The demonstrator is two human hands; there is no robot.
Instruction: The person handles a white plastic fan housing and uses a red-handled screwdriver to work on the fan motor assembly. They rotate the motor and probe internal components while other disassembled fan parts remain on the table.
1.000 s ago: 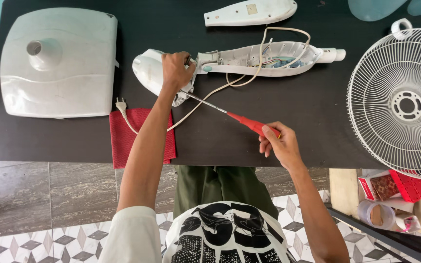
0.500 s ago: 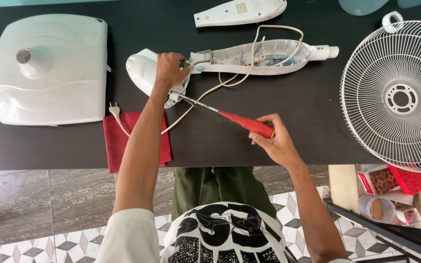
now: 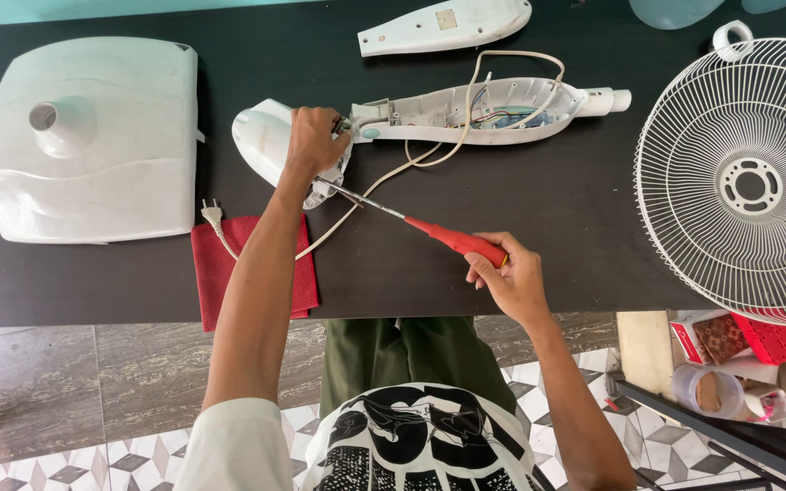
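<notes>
The black rectangular counter (image 3: 557, 227) carries a fan taken well apart: the round white wire guard (image 3: 739, 182) at the right edge, the square white plastic base (image 3: 93, 136) at the left, and the opened white neck housing (image 3: 475, 109) with its wiring bared; judging by this, disassembly is far along. The left hand (image 3: 314, 141) presses closed around the white rounded motor casing (image 3: 266, 141) mid-counter. The right hand (image 3: 511, 273) pinches the red-handled screwdriver (image 3: 452, 238), whose tip meets the casing just below the left hand's grip.
</notes>
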